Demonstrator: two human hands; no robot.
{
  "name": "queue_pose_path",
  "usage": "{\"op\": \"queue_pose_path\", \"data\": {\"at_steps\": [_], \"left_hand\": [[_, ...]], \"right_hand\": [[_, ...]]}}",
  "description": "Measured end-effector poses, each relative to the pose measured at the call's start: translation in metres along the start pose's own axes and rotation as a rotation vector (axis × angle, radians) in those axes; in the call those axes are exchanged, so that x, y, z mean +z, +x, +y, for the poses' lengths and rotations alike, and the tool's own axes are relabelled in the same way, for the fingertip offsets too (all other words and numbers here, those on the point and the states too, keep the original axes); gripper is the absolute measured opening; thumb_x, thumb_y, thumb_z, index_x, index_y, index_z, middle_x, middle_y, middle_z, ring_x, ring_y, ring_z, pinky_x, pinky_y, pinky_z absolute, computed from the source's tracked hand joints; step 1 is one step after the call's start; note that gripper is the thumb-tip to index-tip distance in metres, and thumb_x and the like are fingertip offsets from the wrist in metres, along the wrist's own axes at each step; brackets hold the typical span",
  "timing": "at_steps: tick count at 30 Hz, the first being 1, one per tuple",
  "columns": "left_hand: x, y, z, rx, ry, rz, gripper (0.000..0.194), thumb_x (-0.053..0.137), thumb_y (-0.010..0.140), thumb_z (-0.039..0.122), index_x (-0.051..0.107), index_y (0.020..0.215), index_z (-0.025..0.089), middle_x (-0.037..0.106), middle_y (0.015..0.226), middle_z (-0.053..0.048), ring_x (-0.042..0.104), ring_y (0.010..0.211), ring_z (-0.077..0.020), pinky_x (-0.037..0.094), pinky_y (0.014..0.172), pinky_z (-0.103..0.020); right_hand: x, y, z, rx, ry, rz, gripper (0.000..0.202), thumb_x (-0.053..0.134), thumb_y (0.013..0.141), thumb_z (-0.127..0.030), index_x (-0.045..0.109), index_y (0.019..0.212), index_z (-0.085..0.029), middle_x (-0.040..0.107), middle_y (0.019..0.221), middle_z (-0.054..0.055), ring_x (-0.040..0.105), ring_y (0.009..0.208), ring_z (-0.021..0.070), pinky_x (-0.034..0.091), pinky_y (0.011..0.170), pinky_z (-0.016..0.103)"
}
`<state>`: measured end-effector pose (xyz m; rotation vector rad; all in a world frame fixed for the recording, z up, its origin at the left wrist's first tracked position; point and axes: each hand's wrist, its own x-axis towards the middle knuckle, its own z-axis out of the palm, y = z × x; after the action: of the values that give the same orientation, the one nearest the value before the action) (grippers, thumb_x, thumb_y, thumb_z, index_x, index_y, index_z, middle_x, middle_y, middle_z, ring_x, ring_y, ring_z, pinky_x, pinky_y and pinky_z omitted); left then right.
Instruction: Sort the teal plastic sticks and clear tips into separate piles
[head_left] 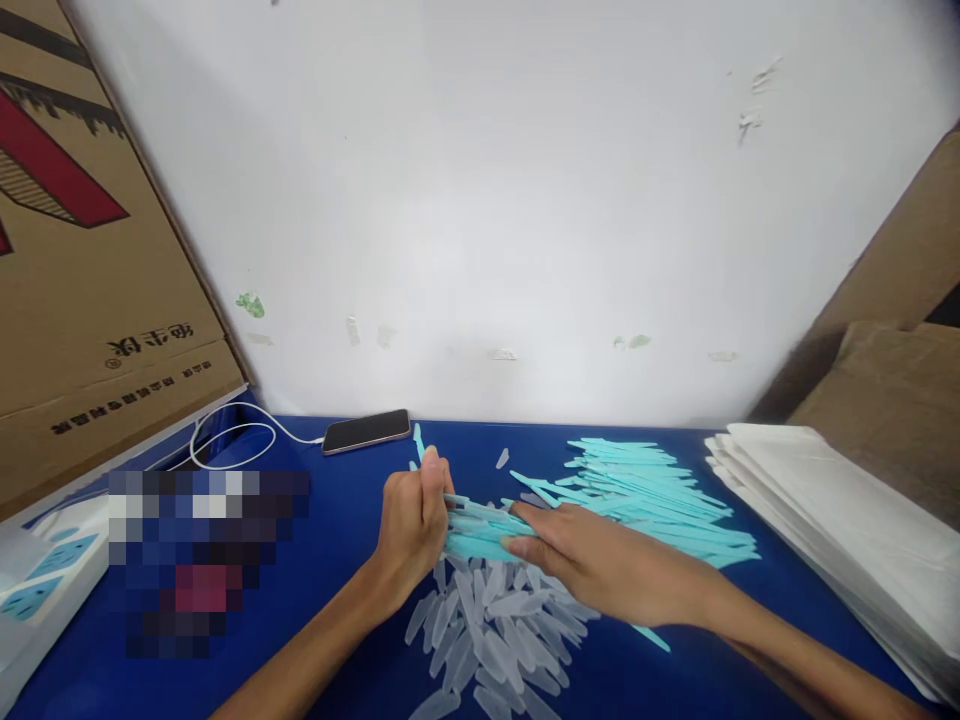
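Observation:
A bundle of thin turquoise sticks [480, 530] lies between my two hands. My left hand [416, 510] is closed round its left end, and one turquoise stick pokes up above the thumb. The thumb and fingers of my right hand [577, 555] grip the bundle's right end. Below the bundle, small translucent pale pieces [495, 640] are heaped on the blue table. More turquoise sticks [652, 500] lie in a pile beyond my right hand, roughly side by side.
A phone [367, 431] with a white cable lies at the back left, near a white power strip [60, 580]. Stacked white sheets or bags [847, 530] are on the right. Cardboard [97, 250] stands at the left, and a white wall [525, 200] rises behind.

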<state>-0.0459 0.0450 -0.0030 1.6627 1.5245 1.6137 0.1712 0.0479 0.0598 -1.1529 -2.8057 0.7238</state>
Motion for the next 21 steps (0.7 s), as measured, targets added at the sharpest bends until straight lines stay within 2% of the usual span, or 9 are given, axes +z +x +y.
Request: {"op": "queue_pose_path", "data": {"at_steps": [3,6,13,16,21], "left_hand": [[0.002,0.003,0.002,-0.047,0.014,0.035,0.058,0.04,0.1,0.044,0.039,0.046,0.022,0.035,0.041,0.002,0.03,0.04,-0.0122,0.019,0.046,-0.03],[0.002,0.005,0.003,-0.084,0.033,0.049,0.058,0.039,0.1,0.047,0.034,0.047,0.022,0.032,0.043,0.003,0.027,0.041,-0.0121,0.017,0.045,-0.03],[0.006,0.008,0.001,-0.104,0.101,0.048,0.058,0.033,0.101,0.048,0.026,0.048,0.023,0.025,0.044,0.003,0.022,0.041,-0.0117,0.014,0.045,-0.031],[0.001,0.014,-0.002,-0.093,0.135,0.061,0.058,0.031,0.101,0.048,0.025,0.049,0.023,0.024,0.045,0.003,0.022,0.041,-0.0118,0.013,0.046,-0.031],[-0.017,0.028,-0.007,-0.075,0.19,0.155,0.057,0.021,0.103,0.047,0.022,0.051,0.024,0.023,0.047,0.003,0.022,0.043,-0.0125,0.014,0.049,-0.031]], "right_hand": [[-0.006,0.002,0.001,-0.015,0.102,-0.038,0.047,0.028,0.102,-0.056,0.058,0.109,-0.021,0.05,0.065,-0.001,0.045,0.057,0.0176,0.032,0.051,0.029],[-0.009,0.005,0.003,-0.006,0.154,-0.056,0.05,0.028,0.102,-0.057,0.059,0.119,-0.02,0.046,0.062,-0.002,0.044,0.055,0.0174,0.033,0.053,0.03],[-0.01,0.008,0.006,0.021,0.178,-0.08,0.063,0.026,0.101,-0.061,0.052,0.139,-0.018,0.056,0.07,0.001,0.05,0.061,0.0193,0.04,0.061,0.031],[-0.011,0.007,0.01,0.033,0.175,-0.094,0.06,0.026,0.101,-0.06,0.056,0.133,-0.019,0.062,0.081,0.006,0.054,0.068,0.0214,0.042,0.063,0.032],[-0.021,0.005,0.024,0.092,0.188,-0.082,0.055,0.031,0.101,-0.057,0.058,0.131,-0.019,0.068,0.093,0.01,0.063,0.081,0.0247,0.047,0.072,0.034]]}}
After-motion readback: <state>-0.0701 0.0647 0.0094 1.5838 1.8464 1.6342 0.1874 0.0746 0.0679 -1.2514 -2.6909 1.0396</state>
